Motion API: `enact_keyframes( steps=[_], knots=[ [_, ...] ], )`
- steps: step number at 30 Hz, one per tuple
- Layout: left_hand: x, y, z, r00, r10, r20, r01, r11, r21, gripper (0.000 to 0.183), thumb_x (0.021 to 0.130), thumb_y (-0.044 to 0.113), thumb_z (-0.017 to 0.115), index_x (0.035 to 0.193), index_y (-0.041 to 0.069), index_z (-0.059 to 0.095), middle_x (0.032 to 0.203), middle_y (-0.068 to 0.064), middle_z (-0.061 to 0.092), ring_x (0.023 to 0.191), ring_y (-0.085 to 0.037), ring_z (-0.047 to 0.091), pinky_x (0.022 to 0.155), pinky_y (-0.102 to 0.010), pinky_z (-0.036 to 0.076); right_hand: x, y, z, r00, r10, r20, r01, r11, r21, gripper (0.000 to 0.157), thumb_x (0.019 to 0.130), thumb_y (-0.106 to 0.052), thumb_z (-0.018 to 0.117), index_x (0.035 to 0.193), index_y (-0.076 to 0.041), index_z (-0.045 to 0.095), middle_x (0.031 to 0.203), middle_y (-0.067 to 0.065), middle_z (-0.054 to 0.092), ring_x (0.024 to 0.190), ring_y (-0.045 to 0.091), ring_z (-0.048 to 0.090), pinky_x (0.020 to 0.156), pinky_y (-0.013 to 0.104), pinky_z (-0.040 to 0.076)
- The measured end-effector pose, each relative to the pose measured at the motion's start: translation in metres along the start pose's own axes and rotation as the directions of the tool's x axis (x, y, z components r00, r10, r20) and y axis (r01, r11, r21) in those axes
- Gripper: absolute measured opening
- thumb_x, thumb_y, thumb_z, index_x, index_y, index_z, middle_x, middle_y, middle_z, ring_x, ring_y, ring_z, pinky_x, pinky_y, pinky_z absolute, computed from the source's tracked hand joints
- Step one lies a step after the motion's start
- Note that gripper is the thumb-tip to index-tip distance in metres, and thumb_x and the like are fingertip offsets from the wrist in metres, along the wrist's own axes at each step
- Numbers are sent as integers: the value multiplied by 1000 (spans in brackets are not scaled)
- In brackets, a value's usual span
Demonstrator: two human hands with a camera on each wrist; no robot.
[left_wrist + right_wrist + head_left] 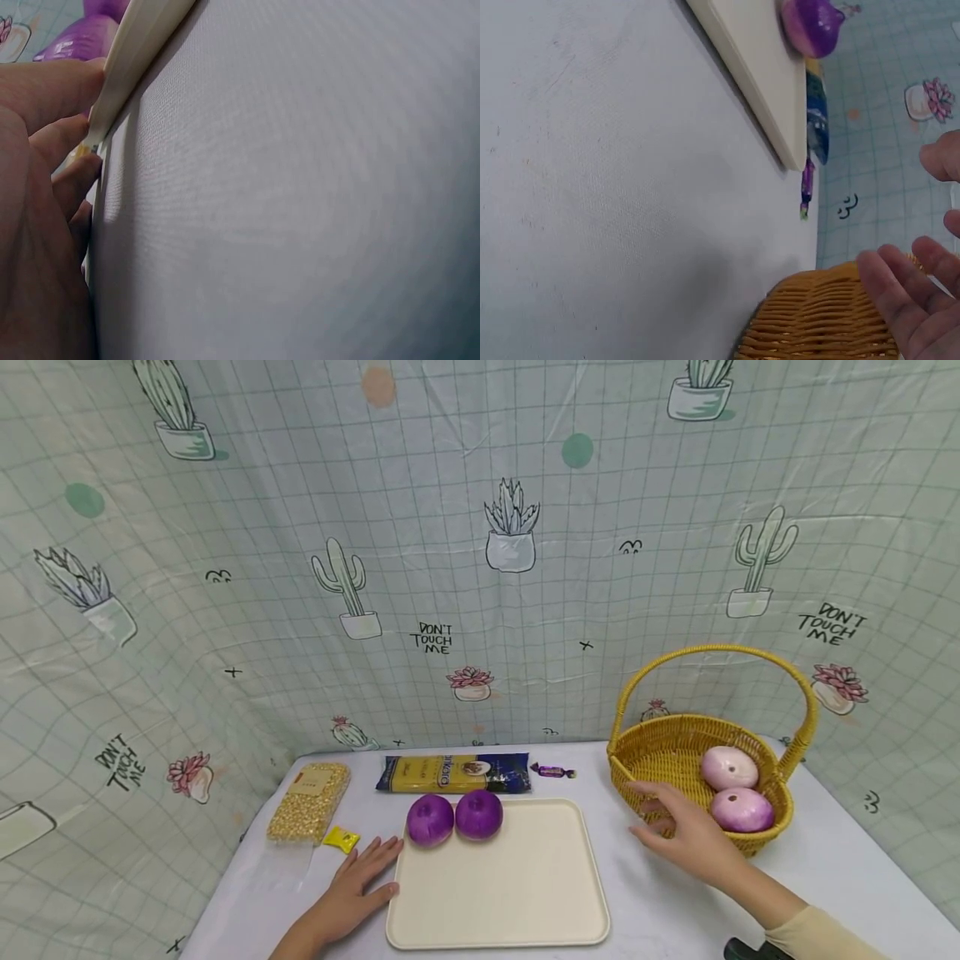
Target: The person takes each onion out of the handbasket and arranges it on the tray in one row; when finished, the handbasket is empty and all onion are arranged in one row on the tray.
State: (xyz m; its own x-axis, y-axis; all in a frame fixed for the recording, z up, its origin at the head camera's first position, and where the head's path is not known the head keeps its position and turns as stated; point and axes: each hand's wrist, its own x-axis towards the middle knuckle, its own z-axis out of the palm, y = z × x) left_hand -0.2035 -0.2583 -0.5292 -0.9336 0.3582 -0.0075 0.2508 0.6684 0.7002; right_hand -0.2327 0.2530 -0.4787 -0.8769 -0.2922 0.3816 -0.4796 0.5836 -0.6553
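From the head, the cream tray [510, 893] sits on the white bench [637, 910], with two purple onions [431, 820] side by side at its far left corner; open tray surface runs from them to the right and near edges. The left hand [348, 897] lies at the tray's left edge, fingers spread. A strip of bench separates the tray's right edge from the yellow basket [648, 760]. The right hand [693, 839] is at the basket's near left rim, fingers parted and slightly bent, while two paler onions [742, 811] rest along the basket's right side. A pasta packet [427, 774] lies just beyond the tray's far edge, a purple-wrapped candy [553, 771] off its right end.

From the left wrist, fingertips meet the tray's raised rim, with a broad stretch of bench alongside.

From the right wrist, the fingers stand apart beside the basket rim; whether they touch it, I cannot tell. Open bench extends to the tray's edge.
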Motion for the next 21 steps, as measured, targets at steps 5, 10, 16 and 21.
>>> enact_keyframes(
  steps=[5, 10, 16, 21],
  knots=[
    [0, 0, 0, 1000, -6, 1, 6, 1000, 13, 62, 101, 37, 62, 154, 10, 45, 161, -16, 36, 152, -47, 15, 119, -67, -8, -4, 1, -11, 999, -22, -44, 22, 1000, -6, 52, 87, -7, 81, 134, -5, 59, 127, 14, 62, 98, 17, 68, 74, 31, 62],
    [1, 0, 0, 1000, -11, 6, 11, 1000, 11, 62, 101, 37, 62, 154, 10, 45, 162, -16, 36, 152, -47, 14, 119, -67, -8, -7, 5, -25, 997, -32, -63, 28, 998, -59, 50, 88, -6, 79, 134, -5, 59, 126, 15, 63, 95, 18, 68, 71, 27, 61],
    [1, 1, -1, 1000, -18, 12, 18, 1000, 6, 63, 101, 37, 62, 155, 10, 44, 162, -16, 35, 152, -47, 14, 119, -67, -9, -11, 15, -46, 998, -9, -66, -1, 988, -152, 49, 91, -10, 78, 135, -4, 58, 127, 15, 63, 91, 16, 68, 72, 27, 61],
    [1, 1, -1, 1000, -20, 12, 20, 1000, 1, 63, 101, 37, 62, 154, 9, 44, 162, -16, 35, 152, -47, 13, 118, -68, -9, -12, 26, -68, 995, 87, -41, -94, 970, -225, 51, 93, -19, 77, 136, 0, 57, 114, 14, 65, 91, 16, 66, 73, 32, 61]
  ],
)
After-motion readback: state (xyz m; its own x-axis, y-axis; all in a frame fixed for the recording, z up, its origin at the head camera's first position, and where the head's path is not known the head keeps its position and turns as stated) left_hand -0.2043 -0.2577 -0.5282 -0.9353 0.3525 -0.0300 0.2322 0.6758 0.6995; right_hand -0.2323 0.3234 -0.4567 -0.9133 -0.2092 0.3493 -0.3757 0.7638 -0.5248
